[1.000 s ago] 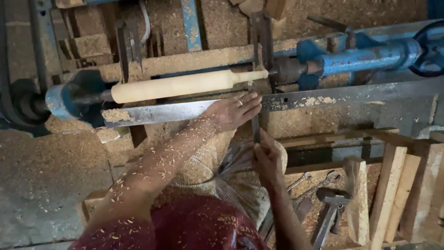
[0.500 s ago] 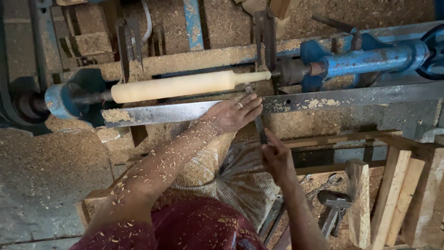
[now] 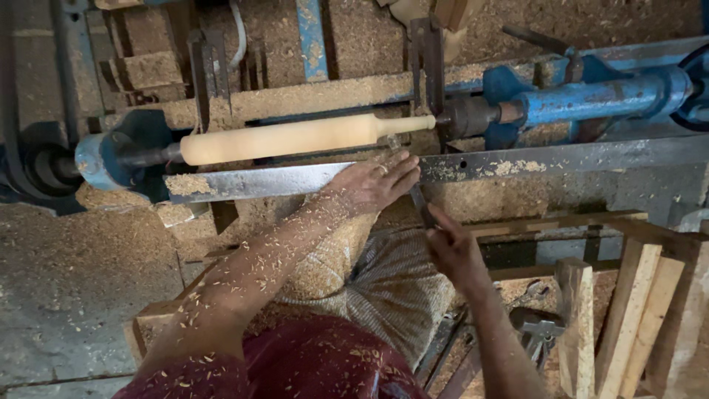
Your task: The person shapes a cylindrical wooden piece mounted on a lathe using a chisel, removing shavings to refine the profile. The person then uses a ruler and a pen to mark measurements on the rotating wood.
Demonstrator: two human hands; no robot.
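You are bracing your left hand (image 3: 373, 183) on the long metal tool rest (image 3: 295, 179), fingers laid flat and close together over the blade of the turning chisel (image 3: 419, 203), pinning it down so that it cannot jump. Your right hand (image 3: 452, 247) is wrapping around the chisel's lower end just below and to the right of the left hand, fist closed, steering the angle from behind. The tip is reaching up past your left fingertips toward the narrow neck of the pale wooden spindle (image 3: 295, 138), which is lying level just above that hand, clamped between the blue headstock (image 3: 103, 155) far to its left and the blue tailstock (image 3: 591, 100) to its right. Wood shavings (image 3: 96, 236) are lying thick below your left forearm.
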